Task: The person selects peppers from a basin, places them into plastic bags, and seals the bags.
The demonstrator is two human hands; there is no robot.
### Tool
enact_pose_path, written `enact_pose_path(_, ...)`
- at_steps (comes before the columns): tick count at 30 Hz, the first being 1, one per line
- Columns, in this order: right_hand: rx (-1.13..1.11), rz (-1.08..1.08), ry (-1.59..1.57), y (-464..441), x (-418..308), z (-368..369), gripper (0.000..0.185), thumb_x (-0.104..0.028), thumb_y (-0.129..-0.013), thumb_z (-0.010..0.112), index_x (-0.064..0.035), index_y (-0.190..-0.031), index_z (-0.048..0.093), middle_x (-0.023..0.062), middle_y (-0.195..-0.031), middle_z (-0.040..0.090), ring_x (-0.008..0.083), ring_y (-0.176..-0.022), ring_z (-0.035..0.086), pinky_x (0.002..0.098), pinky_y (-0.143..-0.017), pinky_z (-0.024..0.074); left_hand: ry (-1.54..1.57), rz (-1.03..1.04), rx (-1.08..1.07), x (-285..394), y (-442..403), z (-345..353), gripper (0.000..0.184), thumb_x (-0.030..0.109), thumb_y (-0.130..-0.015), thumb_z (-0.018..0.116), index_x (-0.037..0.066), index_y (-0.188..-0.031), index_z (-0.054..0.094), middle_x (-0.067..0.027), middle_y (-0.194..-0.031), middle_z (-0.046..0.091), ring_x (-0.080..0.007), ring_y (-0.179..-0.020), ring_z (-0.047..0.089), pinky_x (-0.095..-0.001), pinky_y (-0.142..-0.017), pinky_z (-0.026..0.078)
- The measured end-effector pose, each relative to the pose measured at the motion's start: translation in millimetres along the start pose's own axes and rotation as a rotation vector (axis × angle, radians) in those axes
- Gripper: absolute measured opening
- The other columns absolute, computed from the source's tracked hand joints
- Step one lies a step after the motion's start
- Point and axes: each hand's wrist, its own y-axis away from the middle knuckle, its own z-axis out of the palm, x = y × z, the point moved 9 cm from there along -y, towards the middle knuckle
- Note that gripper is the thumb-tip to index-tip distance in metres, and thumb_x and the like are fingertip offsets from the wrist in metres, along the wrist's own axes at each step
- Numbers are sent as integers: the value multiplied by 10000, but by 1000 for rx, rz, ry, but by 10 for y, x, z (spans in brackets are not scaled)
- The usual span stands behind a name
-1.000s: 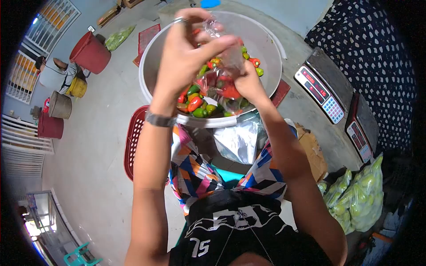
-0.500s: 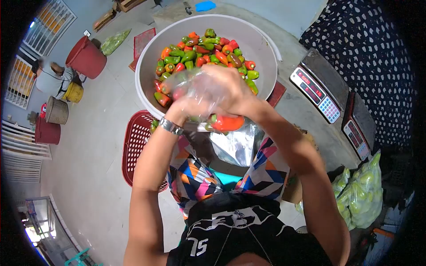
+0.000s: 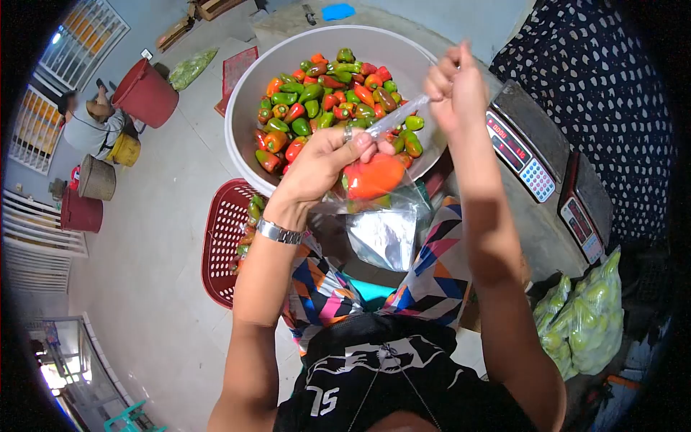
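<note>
My left hand (image 3: pixel 327 160), with a metal watch on its wrist, is closed round the neck of a clear plastic bag (image 3: pixel 403 189). Inside the bag are a large red-orange bell pepper (image 3: pixel 373 177) and some green ones below it. The bag's twisted top stretches up to my right hand (image 3: pixel 458 86), whose fingers are closed on its end. Both hands are over the near side of a large pale round tub (image 3: pixel 241 147) with many red and green peppers (image 3: pixel 309 93). A silvery sheet (image 3: pixel 381 237) shows between my knees, below the bag.
A red perforated basket (image 3: pixel 216 252) with peppers stands left of my legs. Two digital scales (image 3: pixel 520 153) sit on the right, near clear bags of green produce (image 3: pixel 586 320). At the far left, a person (image 3: pixel 90 133) sits by a red bucket (image 3: pixel 144 93).
My hands were together over the bag; now my right hand has moved up and right, drawing the bag's top into a tight twist. My left hand stays at the bag's neck.
</note>
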Motion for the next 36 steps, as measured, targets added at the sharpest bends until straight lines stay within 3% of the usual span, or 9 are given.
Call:
enact_pose_path(3, 263, -1040, 1238, 464, -910, 341, 335, -384, -1004, 621, -50, -998, 600, 31, -689, 584, 157, -530, 520, 317, -521, 454, -7, -57, -16, -78, 109, -65, 334, 224, -1057, 565, 31, -787, 599, -87, -1050, 732, -113, -927, 591, -278, -887, 469)
enact_pose_path(5, -371, -1191, 1466, 898, -456, 1035, 368, -401, -969, 646, -50, -1078, 630, 131, -879, 701, 288, -743, 674, 411, -721, 549, -107, -99, -62, -95, 168, -88, 334, 231, -1061, 557, 32, -797, 608, -88, -1071, 731, -110, -915, 584, -272, -873, 467)
enact_pose_path(8, -1020, -747, 1796, 1189, 446, 962, 411, -451, -983, 598, -56, -1084, 650, 155, -874, 694, 352, -795, 694, 449, -772, 545, -212, -201, -99, -76, 223, -174, 327, 226, -1064, 542, 49, -799, 616, -24, -944, 682, -93, -857, 559, -266, -829, 458)
enact_pose_path(16, -995, 258, 1490, 840, 443, 610, 375, -300, -1008, 606, -13, -766, 610, 105, -648, 551, 216, -657, 594, 382, -634, 443, -844, 83, -121, 513, 547, 102, 301, 170, -1064, 479, 4, -837, 588, -120, -956, 587, -304, -954, 553, -390, -887, 444)
enact_pose_path(20, -991, -435, 1634, 670, 214, 711, 361, -377, -942, 678, -16, -960, 679, 154, -945, 639, 286, -942, 636, 446, -854, 484, -679, 7, 66, 315, 591, -156, 312, 195, -1084, 461, 20, -845, 556, -82, -931, 583, -202, -946, 564, -360, -877, 458)
enact_pose_path(23, -154, -1028, 1634, 719, -506, 757, 488, -400, -899, 738, -5, -1163, 630, 195, -1118, 629, 331, -1041, 637, 435, -914, 492, -242, 149, 254, 128, 539, -443, 317, 226, -1105, 435, 33, -885, 557, -56, -973, 615, -170, -1031, 585, -332, -961, 455)
enact_pose_path(27, -548, 298, 790, 1023, 907, 17, 1088, -356, -653, 967, 26, -1468, 356, 202, -1402, 539, 294, -1291, 539, 395, -1099, 425, -134, 261, 351, 167, 457, -340, 309, 240, -1103, 451, 31, -935, 604, -78, -1059, 657, -178, -1069, 599, -343, -1007, 452)
enact_pose_path(35, -621, -445, 1458, 1429, 884, 427, 724, -221, -700, 843, -6, -1298, 495, 203, -1166, 593, 378, -1157, 588, 445, -1029, 454, -626, 276, 466, 191, 388, 116, 183, 115, -1008, 576, -15, -966, 698, -153, -1022, 712, -302, -1072, 658, -388, -982, 478)
enact_pose_path(36, -693, -425, 1376, 1409, 950, 414, 684, -226, -728, 823, -5, -1291, 504, 200, -1165, 597, 373, -1153, 590, 444, -1030, 454, -676, 344, 436, 228, 390, 211, 196, 126, -1035, 557, -17, -986, 682, -114, -1066, 686, -172, -1038, 618, -305, -966, 457)
